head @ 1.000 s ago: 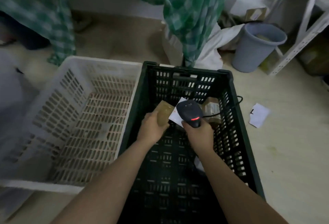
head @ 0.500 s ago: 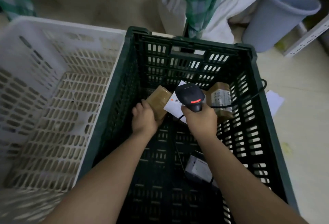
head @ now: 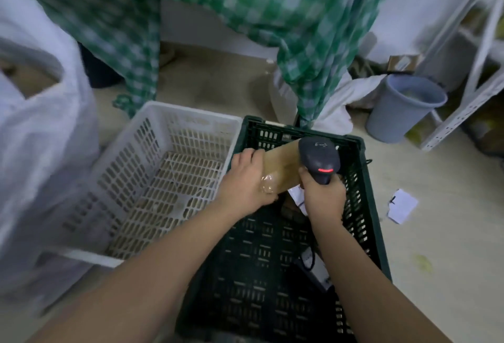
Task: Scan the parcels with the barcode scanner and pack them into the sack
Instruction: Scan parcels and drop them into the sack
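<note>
My left hand (head: 246, 180) grips a brown cardboard parcel (head: 282, 169) wrapped in clear tape, held above the dark green crate (head: 362, 206). My right hand (head: 323, 198) grips the black barcode scanner (head: 319, 158), whose red light glows; its head sits right against the parcel's right end. A white label (head: 296, 195) shows under the parcel. A large white sack (head: 41, 151) stands at the left with its mouth open. A small white device (head: 313, 263) with a cable lies on the crate floor.
A white slatted crate (head: 163, 179) sits between the sack and the green crate. Green checked cloth (head: 272, 15) hangs ahead. A grey bucket (head: 403, 108), white metal shelving (head: 477, 83) and a paper scrap (head: 402, 206) are on the right.
My left hand has lifted the brown parcel up out of the green crate's far end, and the scanner rose with it. The view swung up and left, bringing the white sack into sight.
</note>
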Tool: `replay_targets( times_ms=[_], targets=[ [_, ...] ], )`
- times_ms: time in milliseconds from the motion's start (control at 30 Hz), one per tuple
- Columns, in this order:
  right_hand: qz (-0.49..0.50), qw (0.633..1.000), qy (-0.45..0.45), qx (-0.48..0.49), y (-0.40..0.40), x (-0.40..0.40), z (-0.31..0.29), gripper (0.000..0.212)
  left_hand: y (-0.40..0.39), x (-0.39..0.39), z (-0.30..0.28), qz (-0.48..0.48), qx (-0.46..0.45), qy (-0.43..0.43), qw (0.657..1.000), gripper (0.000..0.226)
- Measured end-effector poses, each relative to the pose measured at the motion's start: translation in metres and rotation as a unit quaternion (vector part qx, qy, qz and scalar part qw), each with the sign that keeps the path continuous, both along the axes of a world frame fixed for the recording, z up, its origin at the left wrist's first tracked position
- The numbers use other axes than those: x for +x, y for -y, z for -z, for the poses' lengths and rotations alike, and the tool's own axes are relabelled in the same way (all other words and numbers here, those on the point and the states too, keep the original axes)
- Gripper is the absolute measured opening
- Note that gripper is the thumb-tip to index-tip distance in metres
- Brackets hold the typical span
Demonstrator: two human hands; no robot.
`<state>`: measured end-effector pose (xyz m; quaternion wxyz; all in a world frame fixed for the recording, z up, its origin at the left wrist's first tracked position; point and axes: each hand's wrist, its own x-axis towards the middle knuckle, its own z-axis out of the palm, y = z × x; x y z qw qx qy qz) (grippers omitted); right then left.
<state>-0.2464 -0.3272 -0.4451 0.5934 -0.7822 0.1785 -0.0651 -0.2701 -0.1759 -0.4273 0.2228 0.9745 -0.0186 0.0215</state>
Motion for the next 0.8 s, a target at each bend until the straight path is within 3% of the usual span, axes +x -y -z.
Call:
replay_targets(
  times_ms=[200, 300, 400, 467, 567, 600, 667, 800],
  targets=[
    [-0.060, 0.996, 0.045, 0.058, -0.039, -0.034, -0.058, 0.025, -0.077, -0.068, -0.053, 0.035, 0.114, 0.057, 0.991, 0.095],
    [-0.110, 0.993, -0.006, 0.043, -0.066, -0.049, -0.049, 0.028, -0.101, -0.099, -0.039, 0.092, 0.205, 0.046, 0.973, 0.084],
    [-0.130, 0.988, -0.077, 0.042, -0.081, -0.059, -0.018, 0.035, -0.117, -0.115, -0.021, 0.093, 0.223, 0.012, 0.970, 0.074],
    [-0.124, 0.987, -0.092, 0.047, -0.084, -0.065, -0.006, 0.031, -0.128, -0.113, -0.010, 0.087, 0.158, -0.001, 0.984, 0.064],
    [-0.117, 0.985, -0.108, 0.069, -0.082, -0.063, 0.003, 0.025, -0.138, -0.112, 0.002, -0.008, -0.113, -0.026, 0.993, 0.067],
    [-0.122, 0.983, -0.113, 0.085, -0.081, -0.061, 0.004, 0.025, -0.139, -0.111, 0.003, -0.054, -0.200, -0.016, 0.978, 0.069],
    [-0.129, 0.981, -0.110, 0.094, -0.079, -0.057, 0.005, 0.024, -0.141, -0.104, 0.003, -0.139, -0.281, -0.004, 0.950, 0.070],
    [-0.137, 0.978, -0.105, 0.119, -0.075, -0.053, 0.010, 0.025, -0.149, -0.089, 0.006, -0.254, -0.397, -0.130, 0.872, 0.092]
  ],
)
